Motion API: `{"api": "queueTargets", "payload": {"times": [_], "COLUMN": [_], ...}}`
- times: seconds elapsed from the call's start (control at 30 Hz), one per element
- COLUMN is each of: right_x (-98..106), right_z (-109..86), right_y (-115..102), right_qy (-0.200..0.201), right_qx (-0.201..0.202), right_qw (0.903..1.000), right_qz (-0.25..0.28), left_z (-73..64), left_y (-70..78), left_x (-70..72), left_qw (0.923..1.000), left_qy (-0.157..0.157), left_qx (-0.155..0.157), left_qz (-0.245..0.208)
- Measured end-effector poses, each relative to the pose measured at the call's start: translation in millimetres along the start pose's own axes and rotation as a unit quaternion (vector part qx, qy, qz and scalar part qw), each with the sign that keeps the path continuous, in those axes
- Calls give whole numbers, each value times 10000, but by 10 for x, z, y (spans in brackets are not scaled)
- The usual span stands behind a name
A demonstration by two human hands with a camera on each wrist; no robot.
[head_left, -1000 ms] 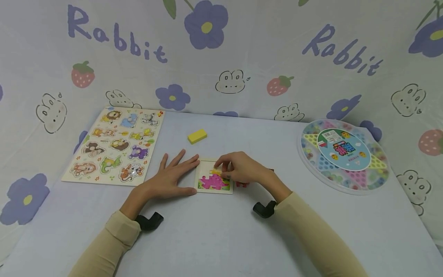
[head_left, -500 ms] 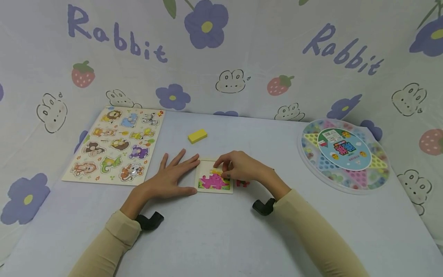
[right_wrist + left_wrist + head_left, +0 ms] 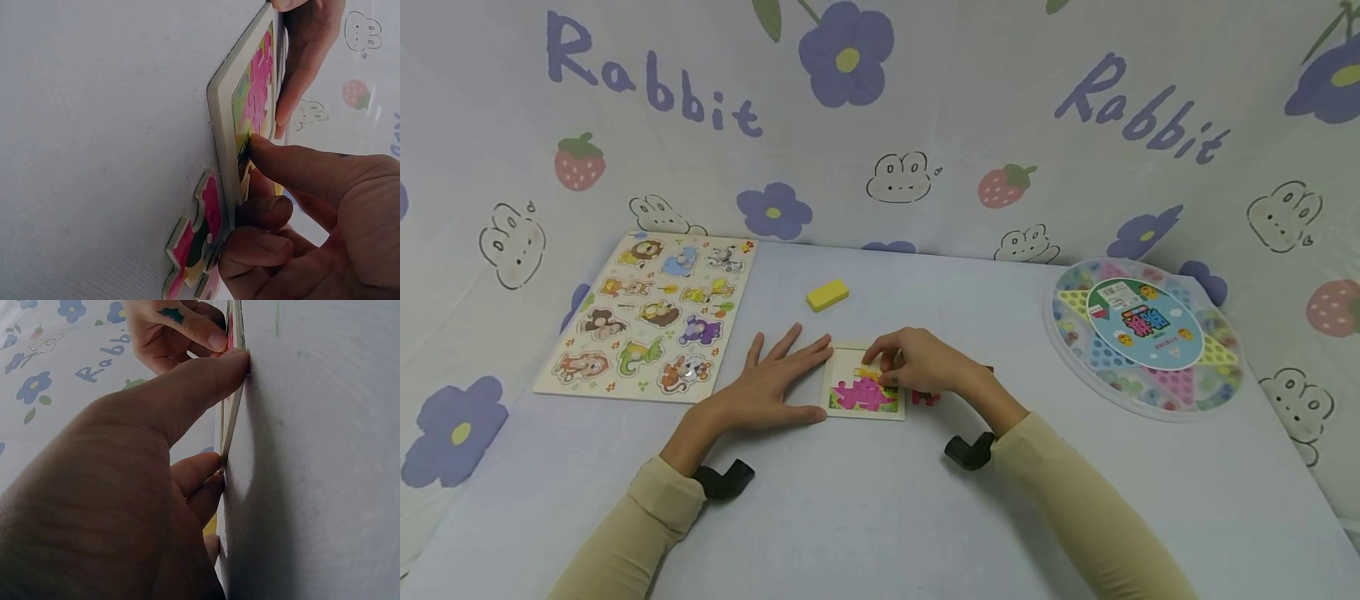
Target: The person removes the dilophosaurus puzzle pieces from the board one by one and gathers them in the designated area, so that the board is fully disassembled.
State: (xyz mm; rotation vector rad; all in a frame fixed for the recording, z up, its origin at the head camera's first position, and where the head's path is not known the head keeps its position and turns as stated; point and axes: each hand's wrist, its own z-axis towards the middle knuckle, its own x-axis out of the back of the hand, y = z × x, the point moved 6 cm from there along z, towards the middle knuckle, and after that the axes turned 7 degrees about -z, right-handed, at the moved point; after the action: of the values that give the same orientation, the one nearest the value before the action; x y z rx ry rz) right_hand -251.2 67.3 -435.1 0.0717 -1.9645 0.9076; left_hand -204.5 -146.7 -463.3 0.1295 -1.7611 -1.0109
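A small square jigsaw puzzle tray (image 3: 865, 416) with a pale frame lies on the table, its lower part filled with pink dinosaur pieces (image 3: 863, 395). My left hand (image 3: 760, 387) rests spread at the tray's left side, thumb and fingertips against its edge. Over the tray's right half, my right hand (image 3: 925, 358) pinches a jigsaw piece (image 3: 243, 157) between thumb and fingers, right at the picture's edge. The fingers hide most of that piece. Loose pink and red jigsaw pieces (image 3: 212, 206) lie just right of the tray, partly under the right hand.
A yellow block (image 3: 827, 295) sits behind the tray. To the left lies a large animal puzzle board (image 3: 546, 383). A round, clear-covered Chinese checkers set (image 3: 1146, 333) is at the right. Printed cloth (image 3: 955, 100) hangs behind the table.
Both hands stay nearly in place. The right wrist shifts very slightly to the left, with its fingertips still at the same spot on the tray.
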Motion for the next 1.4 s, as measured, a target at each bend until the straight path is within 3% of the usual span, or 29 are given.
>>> {"api": "queueTargets", "payload": {"times": [0.9,1.4], "right_x": [35,-69], "right_z": [-88,-73], "right_y": [-62,-73], "right_qy": [734,658], "right_qx": [228,61], "right_qw": [9970,9978], "right_qz": [88,-64], "left_z": [-2,-3], "left_y": [-6,0], "left_x": [-17,-1], "left_qw": [10000,10000], "left_qy": [20,27], "left_qx": [-44,-50], "left_qz": [-7,7]}}
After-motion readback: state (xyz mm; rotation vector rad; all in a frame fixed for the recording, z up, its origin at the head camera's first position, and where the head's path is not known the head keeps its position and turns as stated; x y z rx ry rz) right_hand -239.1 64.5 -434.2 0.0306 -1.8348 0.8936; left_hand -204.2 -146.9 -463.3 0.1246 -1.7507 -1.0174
